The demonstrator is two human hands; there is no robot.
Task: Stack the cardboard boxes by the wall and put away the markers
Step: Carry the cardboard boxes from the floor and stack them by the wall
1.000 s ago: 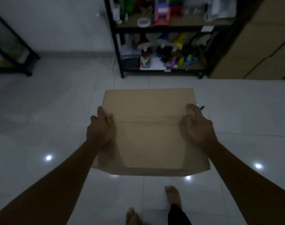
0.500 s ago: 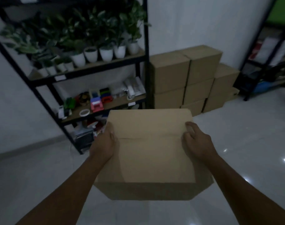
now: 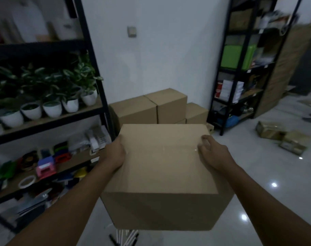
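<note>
I carry a plain brown cardboard box (image 3: 165,167) in the air in front of me. My left hand (image 3: 115,155) grips its left side and my right hand (image 3: 215,153) grips its right side, fingers curled over the top edge. Beyond the box, a stack of cardboard boxes (image 3: 149,107) stands against the white wall. Several markers (image 3: 124,237) lie on the floor just below the carried box, partly hidden by it.
A black shelf rack (image 3: 44,121) with potted plants and stationery stands at the left. Another black rack (image 3: 239,68) stands at the right of the stack. Two crumpled boxes (image 3: 282,137) lie on the glossy tiled floor at the right.
The box has come up off the floor in both hands. My view has swung up and to the right, and the stack by the wall now lies straight ahead.
</note>
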